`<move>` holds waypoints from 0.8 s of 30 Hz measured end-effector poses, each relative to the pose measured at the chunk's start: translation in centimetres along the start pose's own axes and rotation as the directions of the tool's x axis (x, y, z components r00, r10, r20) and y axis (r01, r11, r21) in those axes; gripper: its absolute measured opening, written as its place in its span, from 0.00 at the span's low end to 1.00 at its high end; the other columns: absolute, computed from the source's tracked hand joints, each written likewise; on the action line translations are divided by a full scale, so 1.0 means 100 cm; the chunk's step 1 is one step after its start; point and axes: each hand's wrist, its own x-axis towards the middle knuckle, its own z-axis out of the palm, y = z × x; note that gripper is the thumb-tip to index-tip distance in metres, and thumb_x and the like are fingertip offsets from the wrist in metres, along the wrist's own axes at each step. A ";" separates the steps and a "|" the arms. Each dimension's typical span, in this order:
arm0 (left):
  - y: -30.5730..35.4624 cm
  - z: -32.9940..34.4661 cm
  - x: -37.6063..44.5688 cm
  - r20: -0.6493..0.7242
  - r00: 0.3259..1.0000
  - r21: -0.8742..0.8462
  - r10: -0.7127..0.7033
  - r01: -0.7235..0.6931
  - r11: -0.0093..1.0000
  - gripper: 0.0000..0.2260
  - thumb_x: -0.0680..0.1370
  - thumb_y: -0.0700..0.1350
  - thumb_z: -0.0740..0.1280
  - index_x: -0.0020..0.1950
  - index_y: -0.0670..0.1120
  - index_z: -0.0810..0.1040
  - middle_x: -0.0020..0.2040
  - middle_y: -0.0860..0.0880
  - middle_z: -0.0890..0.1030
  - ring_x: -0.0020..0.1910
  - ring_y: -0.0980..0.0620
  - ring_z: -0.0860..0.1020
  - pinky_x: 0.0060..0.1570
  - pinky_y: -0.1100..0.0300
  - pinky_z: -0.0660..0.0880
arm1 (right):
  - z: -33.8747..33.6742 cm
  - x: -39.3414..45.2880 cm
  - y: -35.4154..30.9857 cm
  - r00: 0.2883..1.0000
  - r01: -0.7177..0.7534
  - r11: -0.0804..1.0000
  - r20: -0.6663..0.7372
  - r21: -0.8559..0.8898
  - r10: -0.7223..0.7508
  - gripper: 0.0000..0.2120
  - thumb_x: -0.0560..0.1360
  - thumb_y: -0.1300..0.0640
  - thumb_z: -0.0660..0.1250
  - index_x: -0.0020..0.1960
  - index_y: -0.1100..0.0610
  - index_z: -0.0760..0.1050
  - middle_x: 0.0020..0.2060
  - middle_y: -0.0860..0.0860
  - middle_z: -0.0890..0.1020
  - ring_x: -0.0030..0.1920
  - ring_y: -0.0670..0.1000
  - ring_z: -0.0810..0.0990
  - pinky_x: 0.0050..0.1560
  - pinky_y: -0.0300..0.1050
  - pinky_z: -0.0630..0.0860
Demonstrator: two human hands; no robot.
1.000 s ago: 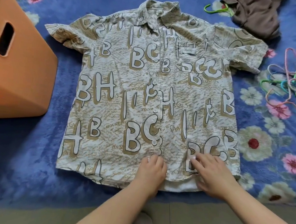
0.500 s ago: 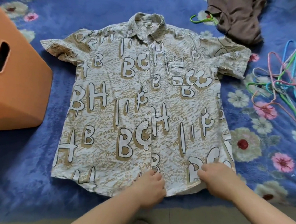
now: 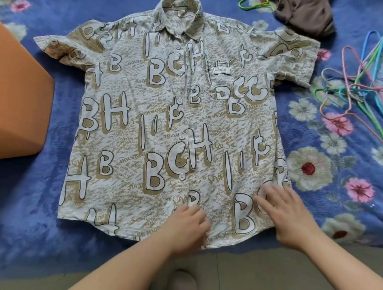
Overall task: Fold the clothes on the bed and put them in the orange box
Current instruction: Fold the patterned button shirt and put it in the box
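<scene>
Fingers of the left hand (image 3: 188, 226) lie bent and close together, pressing on the hem of the printed shirt (image 3: 176, 124) near its button placket; whether they pinch any cloth cannot be told. Fingers of the right hand (image 3: 286, 214), just beside them, are straight and slightly spread, flat on the lower front panel. The shirt lies face up and unfolded on the blue flowered bed (image 3: 47, 201), collar at the far end from the fingers, both short sleeves spread outward. The step in hand appears to be smoothing: it goes best if both palms sweep outward from the placket to the side seams, keeping the hem straight, before any sleeve is folded in. The orange box (image 3: 9, 108) stands well to the left of the fingers, cut off by the frame, its opening unseen. A brown garment (image 3: 304, 10) at the far right is also cropped; the coloured hangers (image 3: 373, 92) overlap and cannot be counted.
</scene>
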 end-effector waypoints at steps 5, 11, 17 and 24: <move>-0.007 0.001 0.006 0.074 0.927 -0.160 -0.367 0.374 0.914 0.26 0.82 0.54 0.44 0.71 0.46 0.32 0.68 0.46 0.29 0.69 0.48 0.29 0.66 0.54 0.30 | -0.017 -0.006 0.014 0.894 -0.403 0.907 0.264 0.123 0.362 0.39 0.73 0.67 0.58 0.76 0.53 0.40 0.75 0.58 0.47 0.73 0.59 0.58 0.62 0.51 0.68; -0.009 0.005 0.021 0.190 0.895 -0.042 -0.404 0.418 0.907 0.29 0.82 0.56 0.44 0.72 0.44 0.30 0.72 0.44 0.30 0.69 0.46 0.28 0.68 0.50 0.31 | -0.012 -0.001 0.031 0.965 -0.247 0.962 0.061 -0.118 0.255 0.09 0.68 0.65 0.64 0.47 0.64 0.68 0.32 0.58 0.79 0.27 0.59 0.80 0.25 0.48 0.72; -0.011 -0.015 0.034 0.296 0.880 0.062 -0.373 0.372 0.926 0.31 0.81 0.51 0.53 0.76 0.43 0.38 0.76 0.39 0.40 0.75 0.39 0.39 0.73 0.43 0.46 | -0.009 0.002 0.018 0.829 -0.259 0.950 0.466 -0.172 0.310 0.17 0.77 0.63 0.54 0.64 0.55 0.67 0.61 0.50 0.76 0.60 0.51 0.76 0.53 0.45 0.73; -0.024 -0.067 0.055 0.303 0.882 0.023 -0.361 0.371 0.928 0.16 0.80 0.45 0.56 0.67 0.43 0.66 0.66 0.41 0.68 0.64 0.44 0.68 0.59 0.51 0.70 | -0.034 0.027 0.026 0.737 -0.234 0.964 0.623 -0.129 0.262 0.18 0.77 0.62 0.54 0.65 0.57 0.70 0.63 0.51 0.74 0.62 0.53 0.74 0.56 0.48 0.72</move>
